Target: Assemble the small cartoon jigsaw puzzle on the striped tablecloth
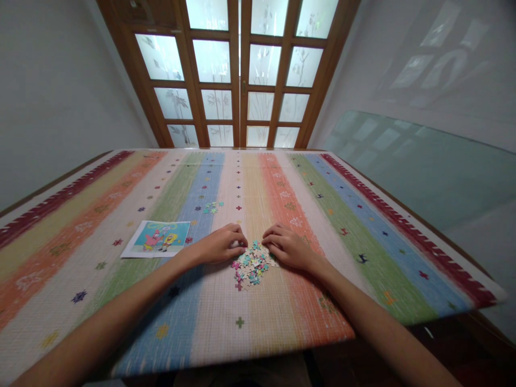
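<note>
Forearms [121, 307] cross striped cloth [274, 328] before glazed doors [235, 80], fingers [273, 236] curled beside puzzle pieces [252, 266], grip unclear.

The striped tablecloth [220, 322] bears puzzle pieces [253, 266] and a printed picture [161, 237]

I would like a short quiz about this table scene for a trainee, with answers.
1. True or false: the printed picture lies nearer the left hand than the right hand.
2. Compared with the small group of pieces, the big pile of puzzle pieces lies: A) farther from the person; B) nearer the person; C) on the printed picture.
3. Fill in: the tablecloth has coloured ____.

Key: 1. True; 2. B; 3. stripes.
</note>
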Motion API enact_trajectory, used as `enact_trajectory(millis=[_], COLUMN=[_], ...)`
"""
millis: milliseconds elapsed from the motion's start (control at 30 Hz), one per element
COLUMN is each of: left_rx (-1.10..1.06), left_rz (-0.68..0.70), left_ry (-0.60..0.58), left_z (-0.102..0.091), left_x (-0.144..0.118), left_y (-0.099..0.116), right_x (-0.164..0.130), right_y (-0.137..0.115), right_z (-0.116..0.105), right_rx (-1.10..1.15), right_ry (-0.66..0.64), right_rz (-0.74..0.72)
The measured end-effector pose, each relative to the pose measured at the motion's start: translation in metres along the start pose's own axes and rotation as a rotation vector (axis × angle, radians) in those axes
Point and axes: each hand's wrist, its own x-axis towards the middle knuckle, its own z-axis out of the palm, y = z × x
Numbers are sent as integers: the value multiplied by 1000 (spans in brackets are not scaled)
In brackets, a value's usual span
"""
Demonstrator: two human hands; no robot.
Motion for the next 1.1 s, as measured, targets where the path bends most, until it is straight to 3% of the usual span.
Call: enact_trajectory(millis=[200, 367, 533, 800, 1100], left_rx=[-15, 22, 63, 41, 144], left_rz=[41, 68, 69, 51, 14], left_ry=[-9, -41, -46, -45, 20], left_z=[-3, 6, 12, 3, 9], left_x=[2, 6, 9, 3, 5], left_y=[14, 22, 19, 14, 4], right_x=[0, -1, -1, 0, 0], right_y=[1, 0, -6, -8, -5], right_z=[1, 0, -5, -5, -5], right_rx=[-6, 39, 65, 68, 31], right_ry=[1, 5, -24, -52, -37], right_rz=[6, 26, 45, 45, 86])
